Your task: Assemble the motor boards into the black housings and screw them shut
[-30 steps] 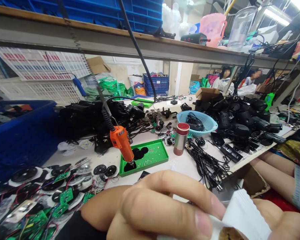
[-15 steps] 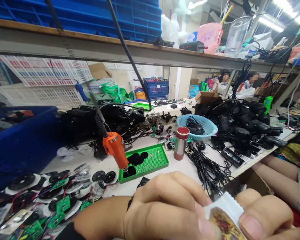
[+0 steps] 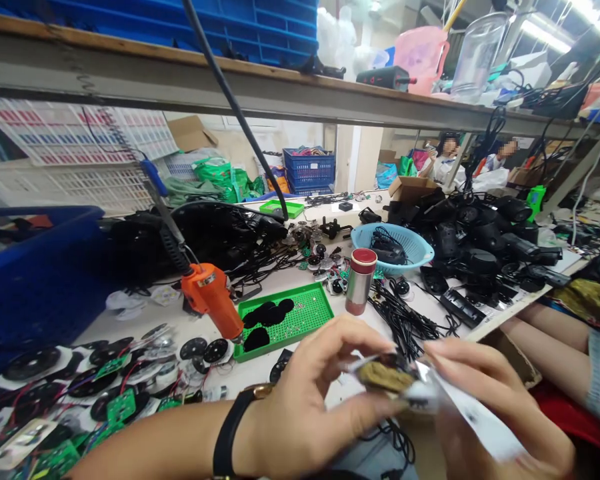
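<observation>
- Left hand (image 3: 300, 393): near, right of centre; thumb and fingers closed on the brown end of a torn white packet (image 3: 467, 417). Black watch strap (image 3: 230, 427) on wrist.
- Right hand (image 3: 495, 407): fingers together, pinching the packet's white flap.
- Hands: just apart, joined by the packet, held above the near edge of the bench (image 3: 260, 370).
- Packet contents: brown-green lump (image 3: 386, 375); material cannot be told.
- Left of hands: green circuit boards (image 3: 120, 407), orange screwdriver (image 3: 210, 293).
- Far of hands: green tray (image 3: 305, 320), red-capped flask (image 3: 360, 283), blue basket (image 3: 410, 253).
- Right of hands: black cables (image 3: 405, 323).
</observation>
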Action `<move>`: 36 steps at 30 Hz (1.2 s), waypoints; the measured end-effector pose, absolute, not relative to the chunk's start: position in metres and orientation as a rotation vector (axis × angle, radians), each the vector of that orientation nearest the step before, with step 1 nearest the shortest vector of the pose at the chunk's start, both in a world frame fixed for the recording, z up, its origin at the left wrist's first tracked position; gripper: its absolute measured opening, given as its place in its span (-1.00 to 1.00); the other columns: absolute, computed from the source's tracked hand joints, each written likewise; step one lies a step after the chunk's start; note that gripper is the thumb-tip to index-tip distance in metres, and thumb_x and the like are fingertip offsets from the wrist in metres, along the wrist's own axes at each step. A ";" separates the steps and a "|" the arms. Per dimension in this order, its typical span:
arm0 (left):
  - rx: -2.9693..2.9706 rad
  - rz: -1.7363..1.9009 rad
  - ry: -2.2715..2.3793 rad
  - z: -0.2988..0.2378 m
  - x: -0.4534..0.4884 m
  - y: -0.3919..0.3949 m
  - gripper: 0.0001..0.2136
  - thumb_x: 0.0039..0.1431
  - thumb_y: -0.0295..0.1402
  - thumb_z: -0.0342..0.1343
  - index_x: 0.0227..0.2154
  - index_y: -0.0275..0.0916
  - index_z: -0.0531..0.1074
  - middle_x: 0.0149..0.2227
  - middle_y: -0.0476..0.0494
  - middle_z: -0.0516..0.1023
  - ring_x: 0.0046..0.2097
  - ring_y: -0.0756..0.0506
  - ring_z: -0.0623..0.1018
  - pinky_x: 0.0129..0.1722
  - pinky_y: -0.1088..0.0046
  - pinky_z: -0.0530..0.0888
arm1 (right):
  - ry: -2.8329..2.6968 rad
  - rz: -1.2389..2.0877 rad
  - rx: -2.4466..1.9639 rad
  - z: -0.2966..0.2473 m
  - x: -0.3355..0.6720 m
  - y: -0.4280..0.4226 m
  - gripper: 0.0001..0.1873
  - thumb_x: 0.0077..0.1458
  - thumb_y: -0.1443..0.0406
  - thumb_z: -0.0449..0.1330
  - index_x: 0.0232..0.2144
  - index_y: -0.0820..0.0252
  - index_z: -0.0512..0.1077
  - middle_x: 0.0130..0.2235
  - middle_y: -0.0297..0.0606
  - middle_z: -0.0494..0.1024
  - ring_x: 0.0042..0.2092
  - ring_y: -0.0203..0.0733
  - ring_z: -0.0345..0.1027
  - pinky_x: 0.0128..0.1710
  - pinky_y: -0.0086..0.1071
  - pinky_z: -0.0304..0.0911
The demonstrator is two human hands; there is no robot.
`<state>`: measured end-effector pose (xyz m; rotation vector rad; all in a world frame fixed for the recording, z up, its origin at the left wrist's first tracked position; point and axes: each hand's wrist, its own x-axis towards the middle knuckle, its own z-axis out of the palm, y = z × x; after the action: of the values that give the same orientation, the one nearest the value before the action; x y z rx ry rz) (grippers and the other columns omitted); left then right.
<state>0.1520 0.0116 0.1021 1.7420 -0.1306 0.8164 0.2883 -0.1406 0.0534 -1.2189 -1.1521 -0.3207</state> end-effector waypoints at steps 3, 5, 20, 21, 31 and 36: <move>1.716 0.519 0.154 0.087 0.157 0.028 -0.72 0.21 -0.35 0.33 -0.02 -0.16 0.56 -0.04 -0.19 0.60 -0.06 -0.12 0.62 -0.09 0.41 0.59 | -1.159 -0.241 -1.299 0.051 0.293 -0.119 -0.65 0.31 0.44 0.24 -0.01 -0.09 0.63 -0.02 -0.24 0.61 -0.04 -0.10 0.53 -0.10 -0.25 0.50; 1.746 0.368 0.265 0.071 0.162 0.040 -0.71 0.21 -0.27 0.31 -0.03 -0.21 0.59 -0.02 -0.22 0.61 -0.09 -0.16 0.62 -0.15 0.35 0.60 | -1.183 -0.151 -1.381 0.040 0.302 -0.111 -0.72 0.31 0.42 0.25 -0.09 -0.05 0.65 -0.06 -0.26 0.62 -0.06 -0.13 0.55 -0.15 -0.33 0.49; 2.329 0.544 0.528 -0.025 0.175 0.098 -0.81 0.23 -0.24 0.17 -0.32 -0.22 0.61 -0.27 -0.18 0.68 -0.21 -0.25 0.65 -0.19 0.28 0.55 | -1.625 0.265 -2.032 -0.006 0.377 -0.065 -0.59 0.23 0.32 0.36 0.12 0.08 0.54 0.06 -0.17 0.61 0.07 0.03 0.50 0.09 -0.19 0.42; 2.363 0.528 0.567 -0.029 0.176 0.104 -0.84 0.21 -0.27 0.17 -0.33 -0.24 0.58 -0.28 -0.22 0.67 -0.22 -0.26 0.64 -0.20 0.27 0.53 | -1.613 0.186 -2.100 0.010 0.390 -0.061 -0.70 0.28 0.30 0.31 0.05 0.08 0.58 -0.01 -0.18 0.63 0.02 0.02 0.52 0.04 -0.21 0.42; 2.619 -0.046 0.884 -0.042 0.171 0.129 -0.79 0.30 -0.41 -0.03 -0.03 -0.25 0.32 -0.05 -0.28 0.58 0.02 -0.25 0.59 -0.05 0.26 0.41 | -1.651 0.229 -2.269 0.121 0.510 -0.006 -0.83 0.17 0.15 0.39 -0.29 0.11 0.68 -0.32 -0.29 0.61 -0.21 -0.09 0.51 -0.18 -0.36 0.38; 2.672 -0.191 0.898 -0.043 0.166 0.139 -0.63 0.26 -0.46 -0.02 0.13 -0.34 0.27 0.08 -0.40 0.54 0.17 -0.32 0.53 0.08 0.21 0.40 | -1.517 0.418 -2.431 0.145 0.560 0.000 -0.72 0.22 0.14 0.41 -0.25 0.27 0.59 -0.36 -0.28 0.57 -0.33 -0.19 0.48 -0.23 -0.31 0.45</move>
<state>0.1662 0.1389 -0.0429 2.6721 0.8984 -0.1906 0.5597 -0.0003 0.1453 -2.4310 -1.5169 0.4184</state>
